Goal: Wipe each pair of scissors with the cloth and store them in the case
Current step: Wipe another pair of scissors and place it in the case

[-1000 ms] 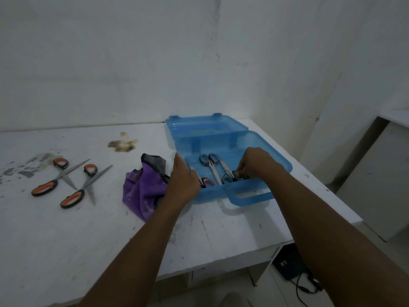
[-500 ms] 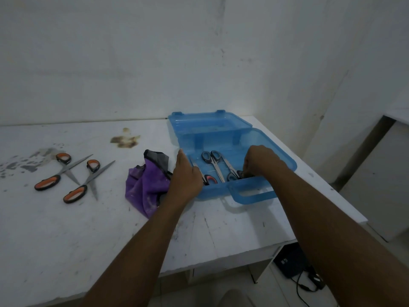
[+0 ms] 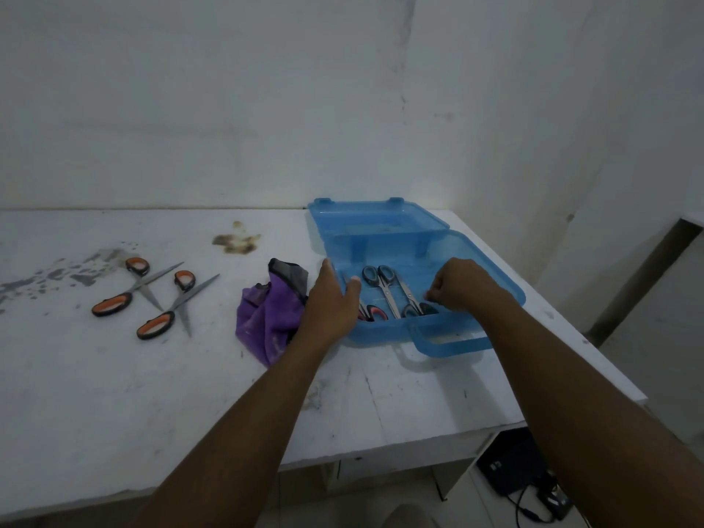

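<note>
A white table (image 3: 114, 394) fills the lower half of the frame and stands against a bare white wall (image 3: 228, 108), in a corner of the room. Its top is scuffed, with grey smears (image 3: 57, 274) at the far left and a brown stain (image 3: 236, 242) near the back edge. On the floor at the lower right sit a black box (image 3: 510, 466) and some cables (image 3: 533, 504).

Two pairs of orange-handled scissors (image 3: 133, 289) (image 3: 177, 304) lie side by side and partly open at left centre, well apart from the blue case (image 3: 491, 276). The purple cloth (image 3: 263, 322) lies crumpled just left of the case. The case stands open at centre right with its lid (image 3: 373, 222) laid back toward the wall. Inside it are a grey-handled pair (image 3: 384, 289), a second steel pair (image 3: 409, 299) and a red-handled pair (image 3: 375, 312).

The left hand (image 3: 329, 302) is at the case's left wall, fingers straight and the thumb spread over the rim, gripping nothing. The right hand (image 3: 463, 285) hovers over the near right of the case with its fingers curled just above the second pair's handles. Whether it has hold of them cannot be told.

Half a second ago the right hand sat lower, down on those handles, and it has since risen a little. The left thumb has opened wider. The cloth and the orange-handled scissors have not moved
</note>
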